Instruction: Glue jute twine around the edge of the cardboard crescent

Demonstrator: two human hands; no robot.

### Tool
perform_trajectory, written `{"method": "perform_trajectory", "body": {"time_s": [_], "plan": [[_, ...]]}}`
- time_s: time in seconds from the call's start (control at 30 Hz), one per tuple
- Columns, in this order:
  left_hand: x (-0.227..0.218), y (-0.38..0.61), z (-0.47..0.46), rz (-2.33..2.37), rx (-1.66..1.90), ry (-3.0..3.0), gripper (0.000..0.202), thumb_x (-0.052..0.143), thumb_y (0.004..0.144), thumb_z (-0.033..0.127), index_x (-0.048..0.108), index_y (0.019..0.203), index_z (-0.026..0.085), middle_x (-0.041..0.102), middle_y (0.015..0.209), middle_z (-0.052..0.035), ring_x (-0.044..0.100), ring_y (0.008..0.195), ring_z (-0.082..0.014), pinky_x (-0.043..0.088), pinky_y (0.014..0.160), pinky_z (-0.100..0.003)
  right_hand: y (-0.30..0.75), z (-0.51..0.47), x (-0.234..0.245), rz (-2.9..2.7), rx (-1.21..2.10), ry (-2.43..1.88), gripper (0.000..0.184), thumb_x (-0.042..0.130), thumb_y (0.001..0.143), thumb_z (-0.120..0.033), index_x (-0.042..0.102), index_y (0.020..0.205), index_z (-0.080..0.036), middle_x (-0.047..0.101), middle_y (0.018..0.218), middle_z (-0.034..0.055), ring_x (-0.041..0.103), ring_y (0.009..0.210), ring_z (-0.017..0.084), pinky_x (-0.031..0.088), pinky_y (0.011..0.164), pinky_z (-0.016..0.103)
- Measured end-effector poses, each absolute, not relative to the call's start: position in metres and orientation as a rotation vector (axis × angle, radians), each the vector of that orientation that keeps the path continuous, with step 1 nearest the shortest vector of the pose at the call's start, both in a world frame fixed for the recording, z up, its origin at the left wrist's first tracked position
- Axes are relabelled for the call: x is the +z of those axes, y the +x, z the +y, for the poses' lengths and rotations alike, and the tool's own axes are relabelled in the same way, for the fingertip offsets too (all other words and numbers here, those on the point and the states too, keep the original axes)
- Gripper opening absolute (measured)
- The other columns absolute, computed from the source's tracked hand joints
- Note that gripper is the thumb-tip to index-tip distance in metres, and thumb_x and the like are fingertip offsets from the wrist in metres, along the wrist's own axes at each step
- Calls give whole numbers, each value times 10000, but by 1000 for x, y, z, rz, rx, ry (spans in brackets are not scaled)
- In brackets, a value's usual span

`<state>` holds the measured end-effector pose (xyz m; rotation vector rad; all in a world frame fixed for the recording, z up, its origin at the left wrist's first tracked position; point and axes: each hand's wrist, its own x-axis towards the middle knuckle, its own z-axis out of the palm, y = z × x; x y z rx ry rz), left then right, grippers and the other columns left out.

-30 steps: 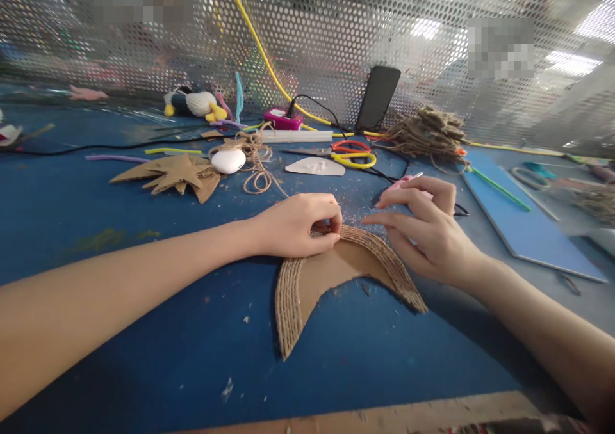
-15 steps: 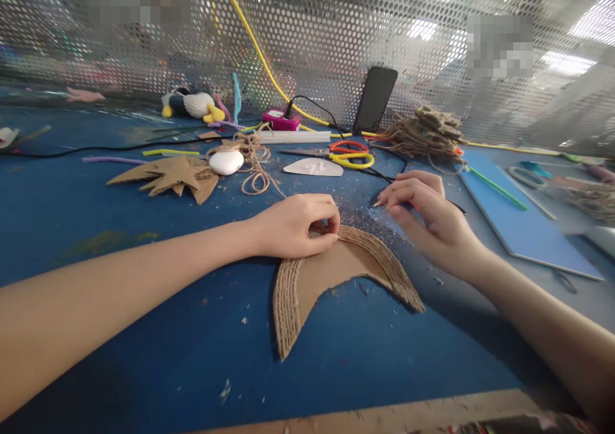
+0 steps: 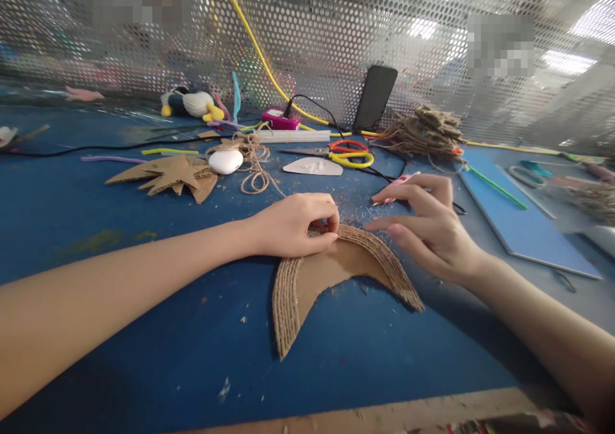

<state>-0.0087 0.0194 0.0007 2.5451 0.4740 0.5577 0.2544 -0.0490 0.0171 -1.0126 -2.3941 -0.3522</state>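
Note:
A cardboard crescent [image 3: 331, 271] lies on the blue table [image 3: 144, 331], its outer band covered with rows of twine. My left hand [image 3: 295, 224] is closed in a pinch on the crescent's top edge, thumb and fingertips pressed together there. My right hand [image 3: 430, 229] hovers just right of the crescent's top. Its thumb and forefinger stretch toward the left hand, and a pink tool [image 3: 398, 180] with a black cable shows behind the fingers, held in that hand.
Behind the hands lie cardboard stars [image 3: 168, 175], a white oval object [image 3: 225, 161], loose twine [image 3: 254, 159], red and yellow scissors [image 3: 352, 153], a twine bundle [image 3: 423, 133], a propped phone [image 3: 376, 98] and a blue board [image 3: 519, 219]. A perforated metal screen [image 3: 312, 31] closes the back.
My right hand curled round the pink tool and lifted it half a second ago; now its fingers are stretched out toward the crescent again. The left hand has stayed in its pinch.

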Motion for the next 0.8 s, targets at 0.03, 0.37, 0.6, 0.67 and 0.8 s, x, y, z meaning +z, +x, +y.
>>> {"method": "perform_trajectory", "body": {"time_s": [0.03, 0.37, 0.6, 0.67, 0.8], "plan": [[1, -9, 19, 481, 555, 2540, 43, 567, 834, 154, 608, 840, 163, 601, 886, -28, 533, 722, -117, 440, 691, -249, 253, -51, 16, -2447, -338, -979, 278, 497, 982, -275, 772, 961, -309, 658, 1263, 30, 473, 1188, 303, 379, 1009, 549], [-1, -8, 20, 504, 553, 2528, 52, 560, 845, 165, 610, 857, 160, 592, 871, -23, 528, 701, -117, 429, 663, -243, 244, -55, 7, -2565, -457, -875, 334, 466, 997, -377, 749, 1158, -305, 627, 1345, 52, 409, 1243, 335, 348, 1035, 574], [0, -9, 19, 476, 568, 2538, 46, 552, 843, 166, 598, 850, 164, 590, 873, -28, 525, 710, -123, 430, 672, -248, 241, -56, 4, -2563, -461, -932, 344, 461, 1003, -392, 717, 1218, -309, 617, 1355, 65, 390, 1263, 339, 324, 1047, 576], [0, -9, 19, 458, 582, 2547, 47, 550, 837, 157, 596, 845, 167, 595, 876, -30, 531, 729, -128, 434, 685, -248, 240, -56, 5, -2563, -396, -965, 350, 441, 1011, -383, 729, 1187, -291, 611, 1343, 76, 387, 1260, 338, 321, 1055, 578], [0, -9, 19, 452, 590, 2556, 50, 549, 833, 155, 597, 828, 167, 597, 865, -32, 534, 737, -133, 437, 694, -254, 239, -56, 7, -2514, -248, -1025, 389, 372, 1029, -366, 726, 1160, -271, 586, 1323, 85, 374, 1265, 323, 305, 1094, 569]]}}
